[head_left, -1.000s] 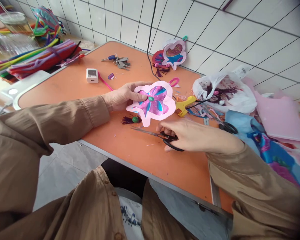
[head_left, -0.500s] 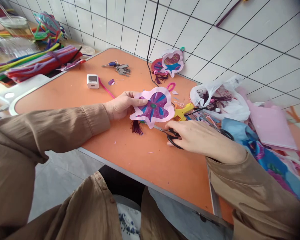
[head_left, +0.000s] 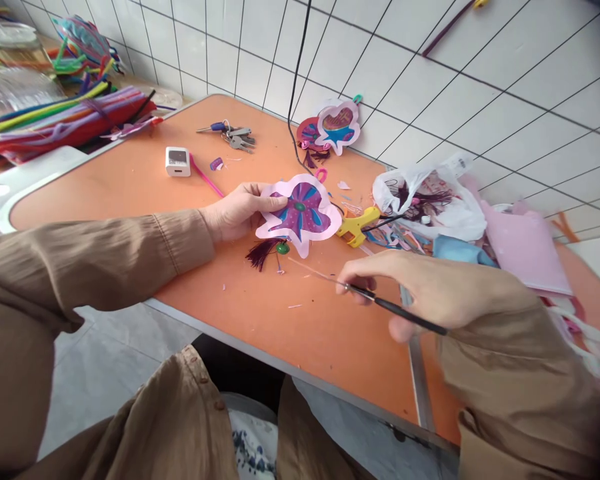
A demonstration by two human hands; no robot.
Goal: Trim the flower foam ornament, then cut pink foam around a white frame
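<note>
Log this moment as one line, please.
left hand: holding pink-edged ornament | right hand: holding black-handled scissors | dark tassel, green bead: below ornament | keys: on orange table

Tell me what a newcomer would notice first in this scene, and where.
Probably the purple-and-blue flower shape with its pale pink border, near the middle, held in the left grip over the orange table. Next, the black-handled scissors in the right grip, pointing toward the green bead beside a dark tassel. At the far left, a bundle of colourful fuzzy stems also stands out.
</note>
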